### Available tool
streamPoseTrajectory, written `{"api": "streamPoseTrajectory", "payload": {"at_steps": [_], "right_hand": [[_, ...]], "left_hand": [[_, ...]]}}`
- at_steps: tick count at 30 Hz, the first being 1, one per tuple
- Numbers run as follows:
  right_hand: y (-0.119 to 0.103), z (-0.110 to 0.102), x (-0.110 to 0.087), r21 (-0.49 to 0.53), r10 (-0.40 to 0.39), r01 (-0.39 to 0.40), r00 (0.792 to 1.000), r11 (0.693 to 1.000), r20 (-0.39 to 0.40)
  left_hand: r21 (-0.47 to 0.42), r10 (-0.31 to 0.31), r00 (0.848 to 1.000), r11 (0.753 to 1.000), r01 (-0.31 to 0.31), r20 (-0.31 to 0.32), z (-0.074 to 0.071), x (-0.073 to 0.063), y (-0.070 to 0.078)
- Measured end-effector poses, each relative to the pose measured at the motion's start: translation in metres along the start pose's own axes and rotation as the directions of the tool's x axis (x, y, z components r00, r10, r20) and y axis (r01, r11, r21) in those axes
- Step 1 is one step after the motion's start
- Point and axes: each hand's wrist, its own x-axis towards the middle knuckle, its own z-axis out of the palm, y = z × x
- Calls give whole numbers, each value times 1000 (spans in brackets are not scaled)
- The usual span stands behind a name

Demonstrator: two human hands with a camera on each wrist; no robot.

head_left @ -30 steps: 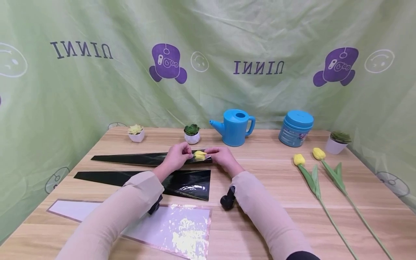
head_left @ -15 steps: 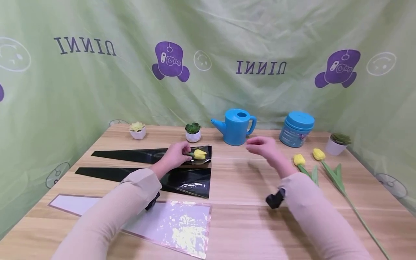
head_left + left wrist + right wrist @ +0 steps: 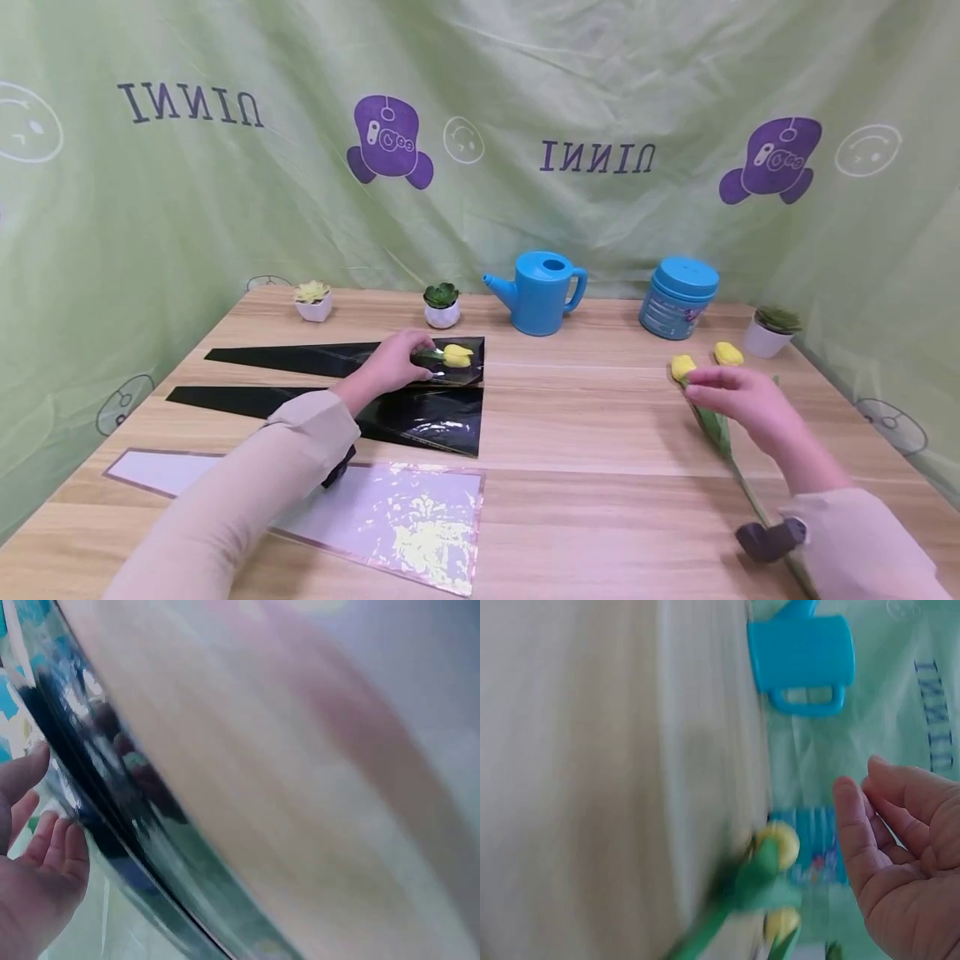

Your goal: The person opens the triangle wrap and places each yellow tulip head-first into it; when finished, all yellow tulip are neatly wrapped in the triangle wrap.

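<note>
A yellow tulip (image 3: pixel 457 356) lies at the wide end of the far black tapered flower sleeve (image 3: pixel 300 360). My left hand (image 3: pixel 390 362) is beside its bloom, thumb and fingers spread around the green just behind it. In the left wrist view, this hand (image 3: pixel 45 862) shows loosely bent fingers close to the glossy black film. On the right side my right hand (image 3: pixel 742 400) hovers over a second yellow tulip (image 3: pixel 683 367), fingertips near its bloom. The right wrist view shows that hand (image 3: pixel 907 847) with nothing between thumb and fingers. Another yellow tulip (image 3: pixel 727 354) lies just beyond.
A second black sleeve (image 3: pixel 435 417) and a clear, pink-edged sleeve (image 3: pixel 375 508) lie nearer. Along the back stand a blue watering can (image 3: pixel 542 296), a blue lidded tub (image 3: pixel 678 300) and small potted succulents (image 3: pixel 442 307). A green printed cloth (image 3: pixel 480 208) hangs behind.
My right hand has left the sleeve's opening and swung right to the loose tulips. My left hand has loosened from the tulip and drawn slightly left; that tulip stays on the far sleeve.
</note>
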Motion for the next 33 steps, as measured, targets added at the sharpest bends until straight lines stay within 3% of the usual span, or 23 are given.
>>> {"api": "streamPoseTrajectory", "payload": {"at_steps": [6, 10, 14, 24, 29, 33], "right_hand": [[29, -10, -23, -41, 89, -88, 996, 995, 28], [44, -14, -30, -67, 134, -132, 991, 989, 26], [52, -16, -33, -99, 127, -124, 992, 987, 24], [53, -16, -38, -116, 173, -163, 982, 980, 81], [50, -11, -38, -65, 191, -185, 976, 981, 105], [48, -9, -37, -95, 229, -218, 966, 971, 118]], "left_hand": [[2, 10, 999, 1000, -10, 53, -7, -9, -6], [-70, 25, 996, 997, -19, 90, -9, -17, -2], [-134, 56, 989, 990, -37, 138, -7, -24, 5], [-98, 131, 960, 989, -109, 248, 0, -36, 22], [-68, 142, 948, 989, -128, 286, 4, -37, 26], [-62, 132, 944, 991, -119, 302, 7, -38, 27]]}}
